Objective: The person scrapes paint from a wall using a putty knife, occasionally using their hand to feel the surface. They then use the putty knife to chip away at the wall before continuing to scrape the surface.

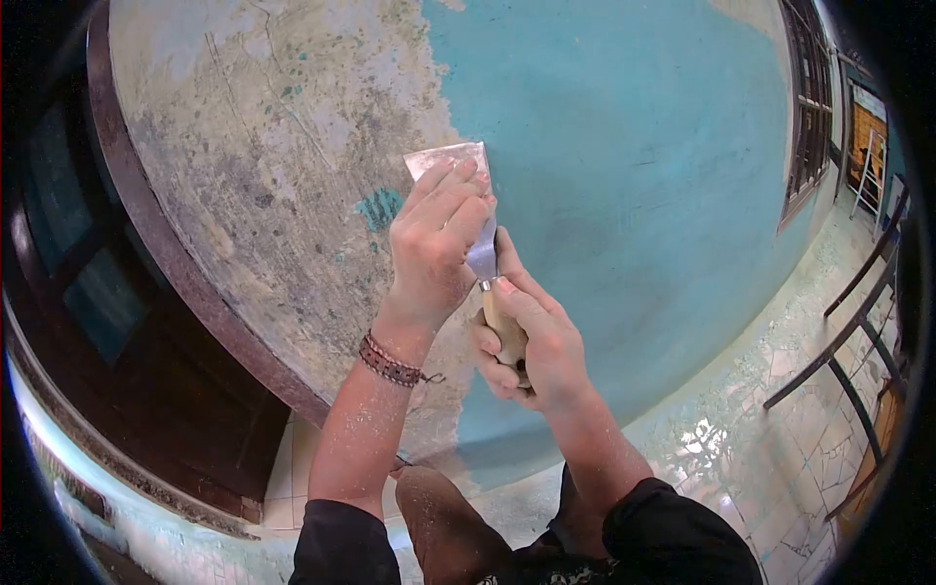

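Observation:
A paint scraper (pixel 483 257) with a wide metal blade and a pale wooden handle lies against the wall, its edge at the border between bare plaster (pixel 283 175) and blue paint (pixel 634 195). My right hand (pixel 531 336) is closed around the handle, thumb near the ferrule. Over the blade, my left hand (pixel 434 234) presses with its fingers together and bent; the blade's middle is hidden under them. Pale dust coats both hands and forearms. Just left of my left hand, a small patch of blue paint (pixel 380 208) remains on the plaster.
A dark wooden door (pixel 146 380) with a brown frame (pixel 195 283) stands at the left. At the right are a barred window (pixel 809 107), a metal railing (pixel 829 351) and a ladder (pixel 868 175). Pale flakes lie on the tiled floor (pixel 760 458).

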A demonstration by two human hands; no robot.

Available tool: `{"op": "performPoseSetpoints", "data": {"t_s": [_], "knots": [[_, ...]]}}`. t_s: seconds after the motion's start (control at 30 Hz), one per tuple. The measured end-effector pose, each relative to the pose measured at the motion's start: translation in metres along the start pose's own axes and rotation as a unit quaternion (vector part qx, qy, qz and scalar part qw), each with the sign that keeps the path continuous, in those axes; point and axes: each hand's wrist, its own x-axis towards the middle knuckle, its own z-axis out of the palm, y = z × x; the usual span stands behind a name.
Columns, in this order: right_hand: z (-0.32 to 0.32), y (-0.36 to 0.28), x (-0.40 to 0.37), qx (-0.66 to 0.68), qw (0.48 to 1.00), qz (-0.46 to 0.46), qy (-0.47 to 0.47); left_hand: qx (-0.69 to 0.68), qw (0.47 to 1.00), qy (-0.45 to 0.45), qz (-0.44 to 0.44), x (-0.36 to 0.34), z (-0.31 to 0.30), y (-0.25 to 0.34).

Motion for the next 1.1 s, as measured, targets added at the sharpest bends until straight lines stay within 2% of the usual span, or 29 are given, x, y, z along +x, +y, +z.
{"op": "performPoseSetpoints", "data": {"t_s": [0.13,0.27,0.47,0.53,0.6,0.67,0.73,0.8,0.9,1.03,1.1], "knots": [[-0.008,0.014,-0.011,0.024,0.999,0.030,0.007,0.008,1.000,-0.016,0.007,-0.023,-0.001,0.008],[0.003,0.000,0.001,0.009,1.000,0.008,0.010,0.008,1.000,0.001,0.021,0.003,-0.001,-0.002],[-0.004,0.014,-0.004,0.001,1.000,0.019,0.015,0.003,1.000,-0.021,0.004,-0.022,-0.003,0.006],[0.001,0.008,-0.003,-0.029,0.999,0.021,0.024,0.015,1.000,-0.005,0.016,-0.010,-0.002,-0.001],[0.010,-0.009,0.010,-0.043,0.999,-0.025,0.009,0.030,0.999,0.012,0.028,0.011,0.001,-0.010],[0.007,-0.016,0.015,-0.012,1.000,-0.022,-0.005,0.014,0.999,0.033,0.016,0.024,0.002,-0.014],[0.002,-0.013,0.010,0.016,1.000,-0.015,-0.020,0.017,1.000,0.025,0.009,0.015,0.001,-0.008],[-0.002,0.002,-0.006,0.041,0.999,0.028,0.021,0.024,0.999,-0.004,0.027,-0.007,-0.001,0.001],[-0.001,0.001,-0.004,-0.039,0.999,0.026,0.026,0.004,0.999,0.002,0.032,-0.008,0.000,-0.001],[0.008,-0.005,0.004,-0.034,0.999,-0.005,0.024,-0.010,1.000,0.014,-0.003,0.009,-0.002,-0.006],[0.001,0.002,0.005,0.004,1.000,-0.009,0.010,0.015,1.000,-0.005,0.017,0.002,-0.004,-0.005]]}}
